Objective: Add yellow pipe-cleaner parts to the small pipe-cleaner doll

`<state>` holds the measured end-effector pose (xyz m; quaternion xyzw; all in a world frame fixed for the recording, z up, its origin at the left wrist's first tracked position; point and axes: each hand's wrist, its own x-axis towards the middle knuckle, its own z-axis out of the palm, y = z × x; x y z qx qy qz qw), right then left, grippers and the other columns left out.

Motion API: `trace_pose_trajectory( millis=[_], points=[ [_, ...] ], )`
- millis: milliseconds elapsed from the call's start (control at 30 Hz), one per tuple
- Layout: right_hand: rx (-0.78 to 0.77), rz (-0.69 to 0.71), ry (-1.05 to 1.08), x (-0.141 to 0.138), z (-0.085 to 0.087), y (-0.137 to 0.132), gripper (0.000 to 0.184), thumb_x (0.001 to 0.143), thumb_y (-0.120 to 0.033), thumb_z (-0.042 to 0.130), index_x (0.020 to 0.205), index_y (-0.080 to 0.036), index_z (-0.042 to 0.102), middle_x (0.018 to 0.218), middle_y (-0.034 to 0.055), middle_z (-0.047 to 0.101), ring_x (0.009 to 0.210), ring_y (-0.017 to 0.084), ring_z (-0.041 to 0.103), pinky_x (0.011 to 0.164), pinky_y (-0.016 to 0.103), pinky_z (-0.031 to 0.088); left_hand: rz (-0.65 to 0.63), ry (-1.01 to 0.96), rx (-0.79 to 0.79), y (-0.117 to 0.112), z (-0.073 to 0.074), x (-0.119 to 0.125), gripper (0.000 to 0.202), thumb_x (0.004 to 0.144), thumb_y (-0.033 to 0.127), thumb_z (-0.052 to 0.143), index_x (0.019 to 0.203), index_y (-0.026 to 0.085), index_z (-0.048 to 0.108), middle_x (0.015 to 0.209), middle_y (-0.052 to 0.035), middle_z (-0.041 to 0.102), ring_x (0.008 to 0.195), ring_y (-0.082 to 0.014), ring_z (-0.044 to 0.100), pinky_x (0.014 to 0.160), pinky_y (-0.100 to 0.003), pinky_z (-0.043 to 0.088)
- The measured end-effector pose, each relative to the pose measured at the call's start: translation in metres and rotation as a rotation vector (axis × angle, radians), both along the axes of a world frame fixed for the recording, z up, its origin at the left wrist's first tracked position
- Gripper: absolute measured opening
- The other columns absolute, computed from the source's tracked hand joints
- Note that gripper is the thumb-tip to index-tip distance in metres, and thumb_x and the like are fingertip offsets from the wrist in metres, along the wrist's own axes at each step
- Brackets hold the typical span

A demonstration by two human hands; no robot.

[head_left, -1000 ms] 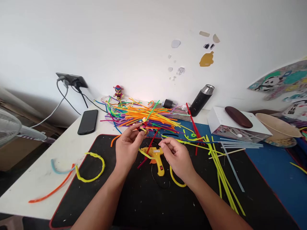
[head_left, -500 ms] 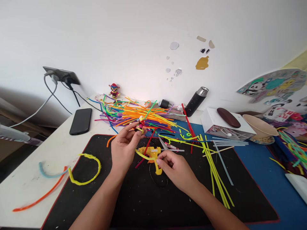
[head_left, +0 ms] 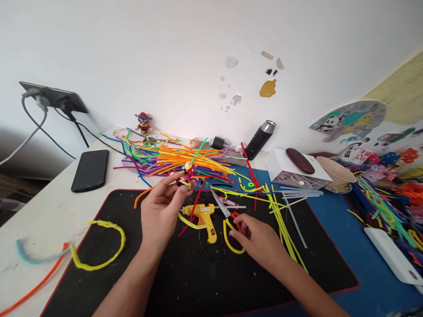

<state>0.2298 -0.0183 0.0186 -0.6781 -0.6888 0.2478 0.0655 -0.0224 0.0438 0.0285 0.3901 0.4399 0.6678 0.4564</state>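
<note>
My left hand (head_left: 161, 204) pinches a small figurine (head_left: 187, 174) of pink, yellow and dark pieces between thumb and fingers. A yellow fuzzy strip (head_left: 191, 223) curves out below this hand toward the glue gun. My right hand (head_left: 253, 231) has its fingers closed at the red handle of a pair of scissors (head_left: 224, 210), whose silver blades point away to the upper left. A yellow loop (head_left: 228, 242) shows under these fingers; whether it belongs to the scissors I cannot tell. Between both hands lies a yellow glue gun (head_left: 205, 215) on the black mat (head_left: 185, 281).
Behind my hands is a heap of coloured pipe cleaners (head_left: 185, 156). A finished-looking figure (head_left: 143, 123) stands at the wall. A phone (head_left: 90, 171) lies left, a black flask (head_left: 260, 140) and white box (head_left: 292, 171) stand right. Yellow-green strips (head_left: 282, 224) lie on the mat.
My right hand has left the yellow strip and moved right to the scissors handle. My left hand still holds the figurine. The whole view has shifted a little.
</note>
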Motion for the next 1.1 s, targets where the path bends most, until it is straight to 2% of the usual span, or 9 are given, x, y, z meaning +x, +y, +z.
trace_pose_trajectory(
  millis=[167,400,567,667,767,867,967,1100],
  points=[
    [0.043,0.117,-0.182,-0.007,-0.007,-0.006,0.032,0.097,-0.032,0.069,0.128,-0.024,0.068,0.109,0.0058,0.073,0.086,0.025,0.075,0.072,0.033,0.049,-0.037,-0.006,-0.001,0.001,0.000,0.001,0.040,0.084,0.041,0.086,0.116,0.017,0.078,0.085,-0.0055,0.084,0.092,-0.0284,0.084,0.085,-0.037,0.069],
    [0.121,0.139,-0.230,0.003,-0.017,-0.008,0.035,0.096,-0.030,0.065,0.130,-0.029,0.067,0.117,0.0062,0.073,0.093,0.028,0.079,0.071,0.034,0.055,-0.074,0.004,0.004,0.001,-0.005,0.001,0.043,0.087,0.041,0.084,0.121,0.017,0.076,0.086,-0.0048,0.084,0.093,-0.0264,0.083,0.086,-0.034,0.068],
    [0.128,0.115,-0.131,0.005,-0.022,-0.004,0.031,0.096,-0.028,0.060,0.126,-0.027,0.067,0.122,0.0088,0.074,0.093,0.030,0.078,0.076,0.038,0.055,-0.083,-0.011,-0.017,0.002,-0.005,0.003,0.042,0.086,0.043,0.085,0.118,0.017,0.076,0.087,-0.0050,0.083,0.095,-0.0275,0.083,0.086,-0.034,0.068],
    [0.082,0.046,0.014,0.005,-0.022,-0.003,0.025,0.093,-0.029,0.062,0.117,-0.025,0.068,0.108,0.0076,0.075,0.082,0.027,0.074,0.073,0.039,0.053,-0.085,-0.027,-0.043,0.004,-0.006,0.003,0.046,0.084,0.045,0.086,0.118,0.017,0.076,0.086,-0.0054,0.083,0.097,-0.0298,0.083,0.086,-0.037,0.068],
    [-0.034,-0.079,0.325,0.008,-0.024,-0.003,0.023,0.090,-0.037,0.067,0.108,-0.024,0.066,0.087,0.0017,0.067,0.065,0.020,0.064,0.060,0.032,0.049,-0.097,-0.082,-0.077,0.006,-0.006,0.002,0.049,0.081,0.047,0.088,0.117,0.016,0.077,0.086,-0.0074,0.084,0.097,-0.0324,0.083,0.085,-0.041,0.069],
    [-0.252,-0.225,0.709,0.010,-0.022,-0.005,0.041,0.088,-0.051,0.073,0.116,-0.024,0.062,0.086,-0.0025,0.062,0.049,0.011,0.053,0.044,0.024,0.036,-0.103,-0.150,-0.106,0.008,-0.006,0.000,0.050,0.080,0.047,0.089,0.117,0.016,0.077,0.089,-0.0100,0.085,0.096,-0.0333,0.083,0.085,-0.043,0.069],
    [-0.414,-0.322,0.923,0.008,-0.014,-0.008,0.062,0.085,-0.062,0.079,0.129,-0.024,0.058,0.080,-0.0045,0.062,0.040,0.005,0.043,0.041,0.019,0.021,-0.115,-0.196,-0.142,0.010,-0.006,-0.001,0.051,0.078,0.047,0.090,0.117,0.015,0.078,0.092,-0.0122,0.085,0.097,-0.0340,0.083,0.085,-0.043,0.068],
    [-0.437,-0.414,1.164,0.009,-0.005,-0.017,0.068,0.082,-0.066,0.085,0.128,-0.021,0.063,0.077,-0.0017,0.064,0.039,0.000,0.034,0.043,0.018,0.018,-0.113,-0.240,-0.168,0.012,-0.008,-0.002,0.053,0.077,0.046,0.091,0.116,0.014,0.078,0.093,-0.0136,0.085,0.095,-0.0337,0.083,0.083,-0.040,0.068]
  ],
)
